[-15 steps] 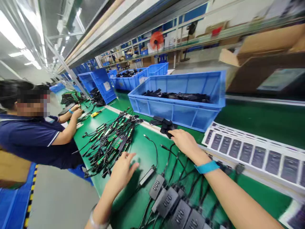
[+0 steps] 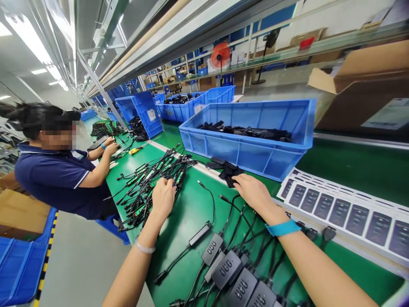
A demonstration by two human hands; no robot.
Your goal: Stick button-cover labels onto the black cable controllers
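Several blue plastic crates (image 2: 191, 111) are lined up along a long green assembly-line surface (image 2: 194, 213), and a shelving rack (image 2: 179, 72) with an orange fan (image 2: 220, 55) is seen beyond them. A large cardboard box (image 2: 361, 81) is propped at the upper right. The nearest crate (image 2: 243, 157) is partly filled with black cables. At the left, a co-worker (image 2: 60, 179) in a navy polo shirt is positioned at the same surface, with that person's hands (image 2: 110, 148) kept close together over small items. A printed sheet of labels (image 2: 338, 217) is laid out on the right, and a row of black adapters (image 2: 226, 269) with trailing leads is set between the person's own arms.

The hands are held apart. The left hand (image 2: 162, 198) is pressed onto a tangled bundle of cables with green circuit boards (image 2: 143, 194); whether anything is clamped cannot be told. The right hand (image 2: 255, 194), flat and open, is placed just beside a small heap of black connectors (image 2: 228, 172).
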